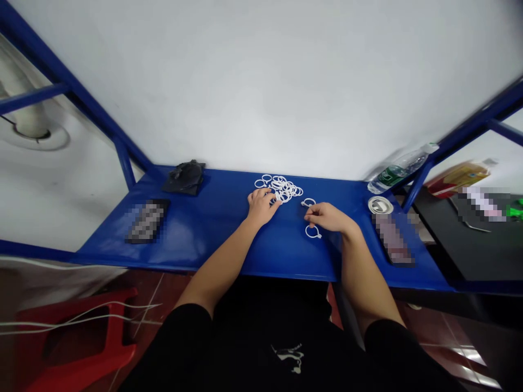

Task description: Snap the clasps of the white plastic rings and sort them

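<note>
A loose pile of white plastic rings [289,189], each seeming to have a small tab like a curtain ring, lies at the back middle of the blue table. My left hand [261,207] rests at the pile's near left edge, fingers apart, with fingertips and thumb among the nearest rings. To the right of the pile, my right hand [324,216] is closed in a pinch low over the table; whatever lies between its fingertips is too small to make out. One white ring [309,202] is just beyond those fingertips, and another ring [312,232] lies just on the near side.
The blue table [220,234] meets a white wall. On its left are a black plastic bag [186,178] and a blurred dark phone-like object [147,221]. At right stand a plastic bottle [402,170], a white tape roll [379,205] and another blurred flat object [393,239]. Blue frame bars flank both sides.
</note>
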A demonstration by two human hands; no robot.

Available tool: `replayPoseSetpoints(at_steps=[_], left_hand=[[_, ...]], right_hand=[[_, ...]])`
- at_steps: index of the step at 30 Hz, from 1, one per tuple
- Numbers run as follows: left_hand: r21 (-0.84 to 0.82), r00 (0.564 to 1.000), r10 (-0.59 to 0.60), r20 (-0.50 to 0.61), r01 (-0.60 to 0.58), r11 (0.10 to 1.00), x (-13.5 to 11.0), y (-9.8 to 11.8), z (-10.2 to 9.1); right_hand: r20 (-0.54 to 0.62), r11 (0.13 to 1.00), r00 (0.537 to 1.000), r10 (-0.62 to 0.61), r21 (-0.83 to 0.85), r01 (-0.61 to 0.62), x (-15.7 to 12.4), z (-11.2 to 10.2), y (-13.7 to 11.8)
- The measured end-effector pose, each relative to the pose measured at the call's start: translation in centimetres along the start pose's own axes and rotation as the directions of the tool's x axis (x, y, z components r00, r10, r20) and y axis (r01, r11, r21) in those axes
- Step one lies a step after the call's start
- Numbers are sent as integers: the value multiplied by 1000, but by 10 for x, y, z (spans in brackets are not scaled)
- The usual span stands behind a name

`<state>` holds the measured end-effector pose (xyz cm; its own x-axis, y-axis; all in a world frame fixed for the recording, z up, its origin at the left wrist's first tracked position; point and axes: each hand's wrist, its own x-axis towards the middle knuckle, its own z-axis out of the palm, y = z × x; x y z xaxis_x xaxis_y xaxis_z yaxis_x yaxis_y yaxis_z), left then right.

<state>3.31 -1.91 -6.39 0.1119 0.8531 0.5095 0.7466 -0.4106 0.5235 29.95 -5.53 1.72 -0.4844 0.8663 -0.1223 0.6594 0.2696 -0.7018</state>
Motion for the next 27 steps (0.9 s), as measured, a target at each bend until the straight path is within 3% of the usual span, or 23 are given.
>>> replayPoseSetpoints(at_steps=[3, 6, 9, 12, 15, 18, 22, 27], left_hand=[[-25, 1000, -17, -20, 16, 1000, 1, 0, -1], [-66, 997, -23, -68, 19, 998, 2, 1, -6], [-133, 995, 14, -95, -27, 991, 3, 5, -12], [-328, 996, 66, -56, -81, 941, 1, 12, -14], [-579, 991, 100, 85, -33, 815, -2, 21, -10], [-672, 979, 108, 175, 38, 740, -7, 28, -6], [-655, 980, 84, 180, 56, 754, -9, 30, -5], [-542, 966, 104, 236, 42, 839, -10, 30, -11]], right_hand=[[15, 1000, 1000, -15, -7, 15, 3, 4, 5], [-165, 994, 986, -9, -112, -10, 7, 3, 13], [-346, 976, 938, 12, -201, -87, 7, -3, 19], [-462, 980, 886, -43, -192, -52, 7, 0, 15], [-465, 982, 870, -163, -159, 99, 10, 18, 1], [-394, 961, 878, -273, -158, 228, 15, 41, -14], [-414, 956, 862, -294, -134, 262, 19, 58, -21], [-459, 943, 824, -332, -143, 300, 20, 56, -18]])
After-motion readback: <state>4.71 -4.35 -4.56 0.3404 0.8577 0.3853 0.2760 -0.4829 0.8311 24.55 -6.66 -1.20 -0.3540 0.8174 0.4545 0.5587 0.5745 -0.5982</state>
